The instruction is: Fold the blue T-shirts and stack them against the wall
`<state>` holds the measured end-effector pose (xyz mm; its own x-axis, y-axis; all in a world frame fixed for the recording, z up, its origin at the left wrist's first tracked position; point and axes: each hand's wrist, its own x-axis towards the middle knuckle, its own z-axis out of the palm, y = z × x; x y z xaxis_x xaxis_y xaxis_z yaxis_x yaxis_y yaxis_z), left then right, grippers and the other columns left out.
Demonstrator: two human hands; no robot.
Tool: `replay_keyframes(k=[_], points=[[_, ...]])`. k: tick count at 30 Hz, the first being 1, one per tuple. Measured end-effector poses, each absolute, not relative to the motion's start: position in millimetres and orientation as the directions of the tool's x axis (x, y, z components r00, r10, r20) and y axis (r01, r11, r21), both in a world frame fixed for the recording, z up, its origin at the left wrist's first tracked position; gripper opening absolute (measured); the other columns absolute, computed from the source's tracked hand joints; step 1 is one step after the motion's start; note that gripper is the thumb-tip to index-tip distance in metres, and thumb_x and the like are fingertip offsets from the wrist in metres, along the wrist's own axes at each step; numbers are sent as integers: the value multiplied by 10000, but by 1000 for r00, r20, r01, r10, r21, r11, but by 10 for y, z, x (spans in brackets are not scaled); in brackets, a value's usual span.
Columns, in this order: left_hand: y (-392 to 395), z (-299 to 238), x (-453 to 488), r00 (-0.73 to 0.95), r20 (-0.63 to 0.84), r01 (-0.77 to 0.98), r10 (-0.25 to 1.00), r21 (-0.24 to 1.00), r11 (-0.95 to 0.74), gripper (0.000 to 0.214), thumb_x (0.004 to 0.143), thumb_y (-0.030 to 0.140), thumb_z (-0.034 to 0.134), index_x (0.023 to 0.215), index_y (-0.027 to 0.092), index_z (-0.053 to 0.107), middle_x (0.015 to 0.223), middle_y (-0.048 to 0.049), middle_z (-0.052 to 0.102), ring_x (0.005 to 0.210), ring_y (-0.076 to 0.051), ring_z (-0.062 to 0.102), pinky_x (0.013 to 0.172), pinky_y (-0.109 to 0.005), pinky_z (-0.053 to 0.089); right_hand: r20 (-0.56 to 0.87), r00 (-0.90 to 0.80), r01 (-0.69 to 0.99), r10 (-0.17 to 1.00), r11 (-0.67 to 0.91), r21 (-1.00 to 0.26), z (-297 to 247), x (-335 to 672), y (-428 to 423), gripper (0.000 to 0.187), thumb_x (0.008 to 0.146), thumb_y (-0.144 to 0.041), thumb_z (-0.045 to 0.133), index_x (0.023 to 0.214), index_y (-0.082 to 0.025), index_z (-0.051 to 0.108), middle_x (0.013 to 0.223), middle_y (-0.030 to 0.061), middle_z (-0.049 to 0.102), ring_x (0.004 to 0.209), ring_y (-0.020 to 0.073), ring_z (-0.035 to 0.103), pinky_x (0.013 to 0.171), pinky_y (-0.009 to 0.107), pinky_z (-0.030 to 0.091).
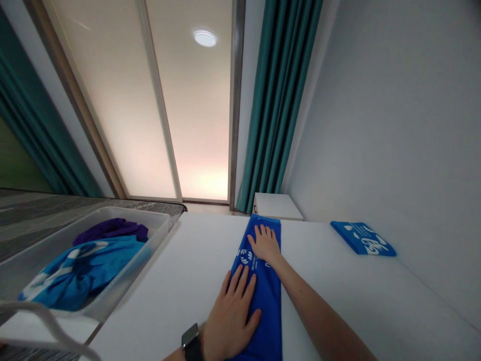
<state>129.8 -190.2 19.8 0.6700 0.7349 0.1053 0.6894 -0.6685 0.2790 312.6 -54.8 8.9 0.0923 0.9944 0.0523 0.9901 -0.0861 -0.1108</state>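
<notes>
A blue garment (pixel 267 296) with white print lies folded into a long narrow strip on the white table (pixel 338 301). My left hand (pixel 231 316) rests flat on its near part, fingers spread, with a dark watch on the wrist. My right hand (pixel 265 243) lies flat and open on its far part, close to the strip's far end. Neither hand grips anything.
A folded blue garment (pixel 363 238) sits at the table's far right by the wall. A clear plastic bin (pixel 158 223) on the left holds blue and purple clothes (pixel 86 260). A small white cabinet (pixel 278 205) stands beyond the table. Teal curtains (pixel 278 100) flank a frosted sliding door.
</notes>
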Motion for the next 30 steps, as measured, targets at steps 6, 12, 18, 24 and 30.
replay_keyframes(k=[6,12,18,24,30], points=[[-1933,202,1222,693,72,661,718,335,-672,706,963,489,424,1556,231,140,1604,-111,150,1476,-337,114,1168,-610,196,53,-87,986,995,93,-140,118,3055,-414,633,993,-497,191,1487,-137,357,1552,134,324,1415,291,252,1143,443,123],[-1904,124,1070,719,173,602,673,329,-728,695,977,496,395,1560,252,105,1603,-121,170,1468,-325,181,1154,-582,255,108,-141,981,984,153,-117,182,2996,-409,574,1002,-422,231,1481,-137,367,1563,134,302,1431,263,245,1154,424,138],[-1605,181,865,720,174,604,672,319,-730,577,998,409,374,1531,230,245,1575,-98,293,1441,-274,278,1161,-504,281,142,-127,986,982,141,-95,187,2893,-799,583,987,-402,288,1476,-97,371,1570,155,271,1442,276,233,1173,444,111],[-1303,366,674,822,175,468,542,335,-818,455,961,290,437,1410,220,468,1471,-97,472,1352,-252,432,1129,-443,355,59,-141,975,988,149,-167,102,2842,-1300,615,995,-463,246,1497,-119,338,1576,137,254,1453,288,211,1174,486,138],[-1279,309,630,789,220,477,573,367,-799,434,925,240,476,1357,220,515,1431,-93,514,1321,-245,462,1123,-440,370,56,-250,950,967,256,-177,121,2859,-1307,606,1004,-456,228,1501,-123,324,1577,123,245,1465,257,181,1185,487,119]])
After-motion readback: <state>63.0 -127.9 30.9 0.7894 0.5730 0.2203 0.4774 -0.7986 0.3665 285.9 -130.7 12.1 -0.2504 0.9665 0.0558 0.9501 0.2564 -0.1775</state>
